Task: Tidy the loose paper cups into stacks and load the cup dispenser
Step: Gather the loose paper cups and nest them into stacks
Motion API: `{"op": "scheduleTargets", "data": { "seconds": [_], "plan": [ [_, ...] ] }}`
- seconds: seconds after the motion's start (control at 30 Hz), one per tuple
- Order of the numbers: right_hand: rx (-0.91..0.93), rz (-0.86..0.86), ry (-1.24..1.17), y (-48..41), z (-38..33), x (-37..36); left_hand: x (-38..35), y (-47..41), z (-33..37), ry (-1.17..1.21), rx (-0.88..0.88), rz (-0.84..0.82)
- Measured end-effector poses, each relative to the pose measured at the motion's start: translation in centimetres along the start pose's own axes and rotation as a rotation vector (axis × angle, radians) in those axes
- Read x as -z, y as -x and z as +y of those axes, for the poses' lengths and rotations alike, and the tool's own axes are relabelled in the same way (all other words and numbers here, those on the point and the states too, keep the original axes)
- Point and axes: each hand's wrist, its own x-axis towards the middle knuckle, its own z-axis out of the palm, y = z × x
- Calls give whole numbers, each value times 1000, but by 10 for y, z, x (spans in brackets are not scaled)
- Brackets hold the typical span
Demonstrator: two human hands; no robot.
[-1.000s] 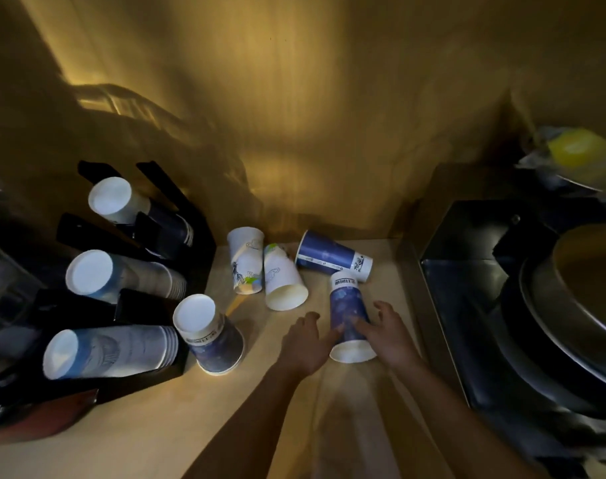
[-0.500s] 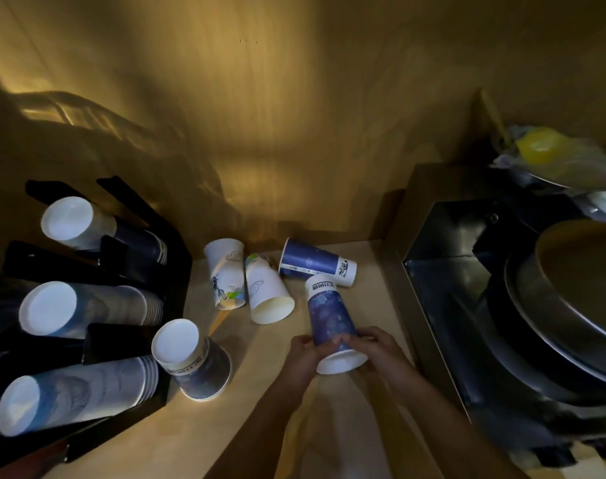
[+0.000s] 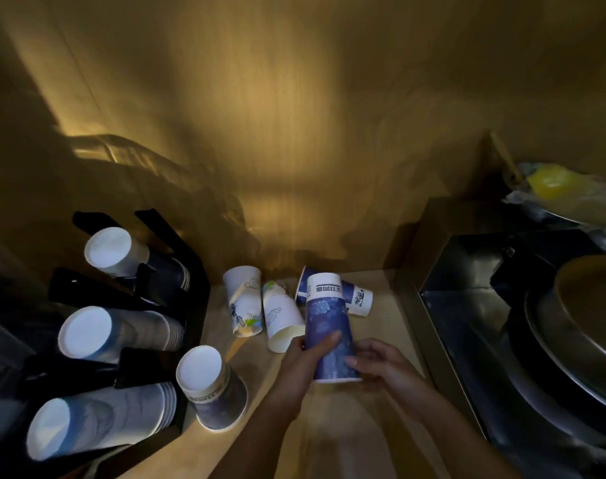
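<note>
A tall blue paper cup (image 3: 326,319) with a white band at its base is held upside down above the counter. My left hand (image 3: 303,368) grips its left side and my right hand (image 3: 381,366) holds its rim end from the right. Behind it lie a blue cup (image 3: 358,299) on its side and two white patterned cups (image 3: 242,299) (image 3: 282,316). Another blue cup (image 3: 211,388) stands upside down beside the black cup dispenser (image 3: 163,271), which holds three stacks of cups (image 3: 118,331), bases facing me.
A wooden counter (image 3: 336,433) runs toward a wooden wall. On the right stands a dark metal unit (image 3: 467,305) with a large round steel pan (image 3: 585,340). A yellow item in plastic (image 3: 554,183) lies at the far right.
Both hands lifted the tall blue cup off the counter and raised it, base up. The view shifted slightly; the other cups stayed put.
</note>
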Motion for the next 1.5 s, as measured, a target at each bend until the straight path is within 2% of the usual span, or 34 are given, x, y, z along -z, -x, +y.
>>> {"op": "scheduleTargets", "data": {
  "seconds": [0.1, 0.23, 0.4, 0.5, 0.63, 0.87, 0.93, 1.1, 1.17, 1.23, 1.37, 1.43, 1.5],
  "plan": [
    [23, 0, -53, -23, -5, 4, 8, -4, 11, 126, 34, 52],
    [86, 248, 147, -69, -7, 11, 8, -11, 25, 285, 41, 146],
    [208, 340, 669, -115, 0, 25, 8, -23, 38, 479, 34, 225],
    [216, 378, 911, -133, -1, 29, 14, -27, 43, 569, 58, 226],
    [148, 375, 1019, -150, -3, 30, 21, -35, 53, 596, 44, 315],
    [127, 176, 1347, -158, 1, 30, 27, -49, 59, 627, 11, 406],
    [73, 139, 1161, -150, 5, 24, 28, -52, 59, 664, -8, 420],
    [-122, 113, 217, -121, 7, 13, 27, -59, 54, 761, -58, 475],
    [-156, 75, -130, -111, 5, 8, 25, -61, 53, 784, -53, 493],
    [-136, 4, -380, -103, -3, 2, 19, -61, 52, 799, -42, 487],
    [-57, -122, -678, -93, -23, -17, 8, -59, 47, 853, 18, 440],
    [45, -137, -661, -88, -32, -27, 7, -55, 46, 944, 56, 346],
    [168, -90, -498, -84, -40, -39, 6, -52, 47, 1045, 99, 236]
  ]
}}
